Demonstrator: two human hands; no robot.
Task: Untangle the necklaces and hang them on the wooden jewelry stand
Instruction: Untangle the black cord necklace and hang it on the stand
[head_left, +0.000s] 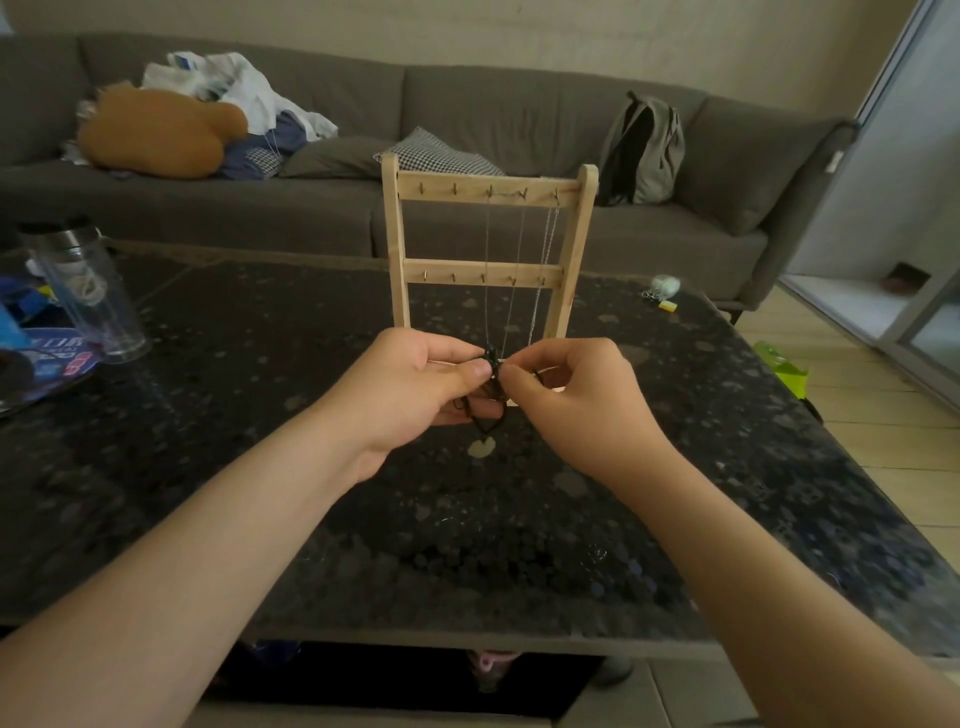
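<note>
A wooden jewelry stand (488, 189) with two hook rails stands upright in the middle of the dark speckled table (260, 467). Thin silver chains (519, 270) hang from hooks on the right part of its top rail. Just in front of the stand, my left hand (410, 395) and my right hand (576, 400) meet fingertip to fingertip, both pinching a tangled black cord necklace (491, 364). The cord loops down between my hands to a pale pendant (483, 447) that hangs low over the table.
A clear lidded bottle (83, 291) and colourful packets (47, 364) sit at the table's left edge. A small white object (665, 286) lies at the far right corner. A grey sofa (519, 119) with a backpack (644, 150), cushions and clothes runs behind the table.
</note>
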